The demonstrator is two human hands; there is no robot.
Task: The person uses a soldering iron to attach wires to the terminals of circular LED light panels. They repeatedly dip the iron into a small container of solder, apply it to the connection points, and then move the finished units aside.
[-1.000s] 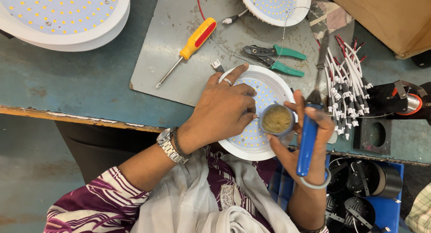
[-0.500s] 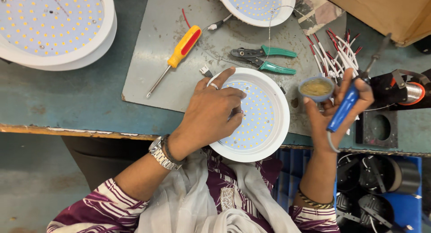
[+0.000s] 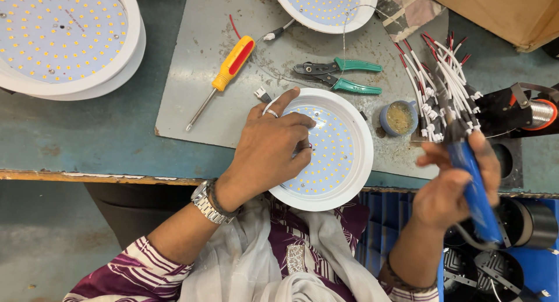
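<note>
A round white lamp panel (image 3: pixel 335 156) dotted with small yellow diodes lies at the near edge of a grey metal sheet (image 3: pixel 198 92). My left hand (image 3: pixel 271 148) rests on the panel's left side, fingers bent, pressing it down. My right hand (image 3: pixel 457 185), blurred, is off to the right of the panel and grips a blue-handled soldering iron (image 3: pixel 474 191) with its dark tip pointing away from me. A small blue pot of brownish paste (image 3: pixel 399 117) stands on the sheet just right of the panel, free of either hand.
A yellow-and-red screwdriver (image 3: pixel 227 72) and green-handled pliers (image 3: pixel 343 75) lie on the sheet. More lamp panels sit at the far left (image 3: pixel 64 34) and top (image 3: pixel 326 8). A bundle of red-and-white wires (image 3: pixel 442 86) lies right, by a cardboard box (image 3: pixel 501 11). Black parts fill a blue crate (image 3: pixel 512 261).
My right hand held the paste pot along with the iron; the pot now stands on the sheet and the hand has drawn back toward me with only the iron. The left hand stayed on the panel.
</note>
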